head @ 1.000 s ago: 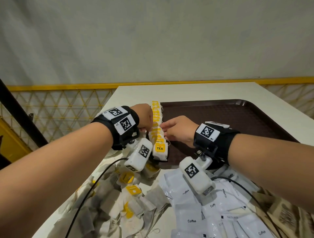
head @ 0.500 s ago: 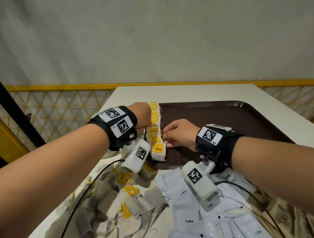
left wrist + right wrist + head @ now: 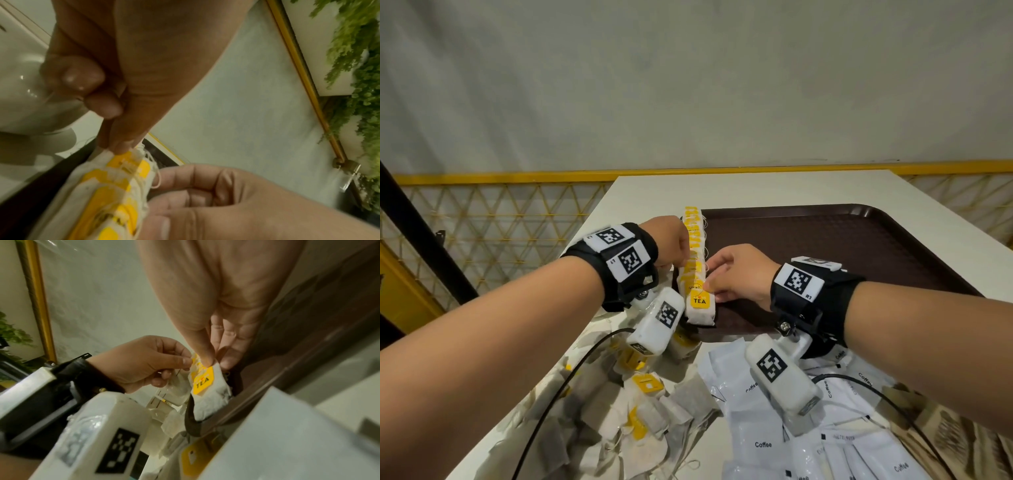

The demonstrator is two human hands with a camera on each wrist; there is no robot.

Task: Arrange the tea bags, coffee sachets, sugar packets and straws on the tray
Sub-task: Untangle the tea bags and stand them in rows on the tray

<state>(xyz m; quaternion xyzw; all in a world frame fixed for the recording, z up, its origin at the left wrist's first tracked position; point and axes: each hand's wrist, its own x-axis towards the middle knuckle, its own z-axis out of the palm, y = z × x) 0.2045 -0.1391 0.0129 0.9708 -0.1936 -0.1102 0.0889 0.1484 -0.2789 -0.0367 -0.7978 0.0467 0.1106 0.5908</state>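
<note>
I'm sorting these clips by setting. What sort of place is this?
Probably a café or canteen service spot: a brown serving tray on a white table, with piles of tea bags and coffee sachets being arranged.

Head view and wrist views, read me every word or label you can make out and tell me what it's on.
"TEA": yellow tag of the nearest tea bag in the row.
"Coffee": white sachets.
"L1": left wristband marker, barely legible.
"R1": right wristband marker.
Other tags, brown packets: too blurred.
</note>
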